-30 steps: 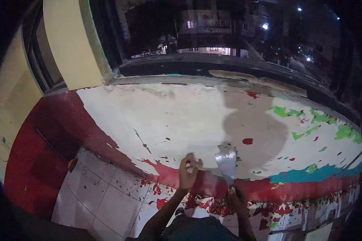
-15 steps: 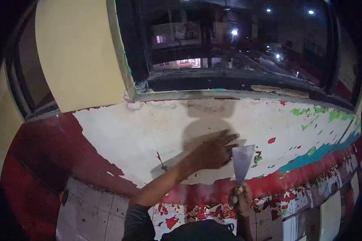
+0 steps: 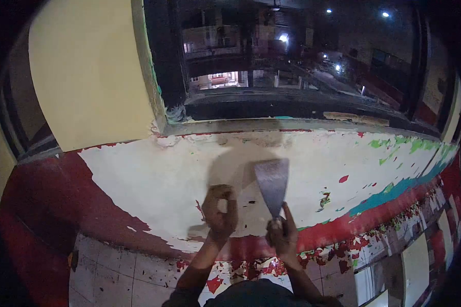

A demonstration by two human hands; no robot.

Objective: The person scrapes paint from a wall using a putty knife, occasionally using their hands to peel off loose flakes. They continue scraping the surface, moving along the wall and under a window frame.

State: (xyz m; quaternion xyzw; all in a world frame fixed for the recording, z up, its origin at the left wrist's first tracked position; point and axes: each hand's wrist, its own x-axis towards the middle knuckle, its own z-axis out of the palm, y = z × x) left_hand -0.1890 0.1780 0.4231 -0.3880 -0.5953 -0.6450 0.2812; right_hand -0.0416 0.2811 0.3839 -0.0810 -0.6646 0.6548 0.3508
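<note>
Below the window sill (image 3: 292, 124), against the scraped wall (image 3: 153, 179), the right hand (image 3: 281, 237) grips the handle of a scraper (image 3: 272, 183), fingers wrapped tight around it and the forefinger laid up along the neck, which looks meant to steady the wide blade and press it to the plaster. The blade points upward with its broad edge near the top of the bare white patch, just under the sill, and appears to lie close to flat against the surface; whether it actually touches cannot be told. The left hand (image 3: 220, 210) is curled into a loose fist beside the blade, knuckles toward the wall; whether it holds anything cannot be told. Flecks of red paint (image 3: 343, 179) and bands of green and teal remain to the right, and paint flakes (image 3: 251, 266) litter the tiled floor beneath. Compared with half a second ago, the left hand, then spread flat on the plaster, has closed and drawn back, while the scraper has moved up and leftward.
</note>
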